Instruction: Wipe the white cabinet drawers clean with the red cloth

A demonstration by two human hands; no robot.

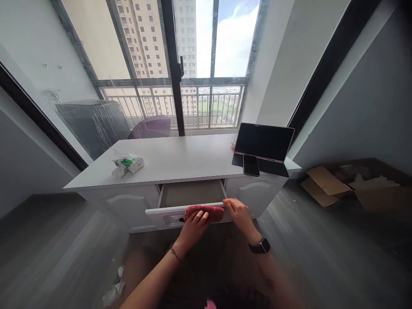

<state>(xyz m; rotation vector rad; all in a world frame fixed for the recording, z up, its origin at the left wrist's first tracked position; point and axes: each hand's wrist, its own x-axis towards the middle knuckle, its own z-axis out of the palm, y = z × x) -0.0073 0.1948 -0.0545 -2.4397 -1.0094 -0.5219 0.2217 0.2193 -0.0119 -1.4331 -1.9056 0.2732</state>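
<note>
My left hand presses a folded red cloth against the front of a pulled-out white drawer, its fingers bent over the cloth. Part of the cloth lies under the fingers, and a dark handle shows beside its left end. At the drawer's right front corner, my right hand grips the top edge of the front panel. The drawer's grey interior shows no contents. It sits in the middle of a white desk.
A tissue box stands at the desk's left. On the right are a propped-up tablet and a phone. An open cardboard box lies on the floor at right; crumpled tissues lie at lower left. Windows rise behind the desk.
</note>
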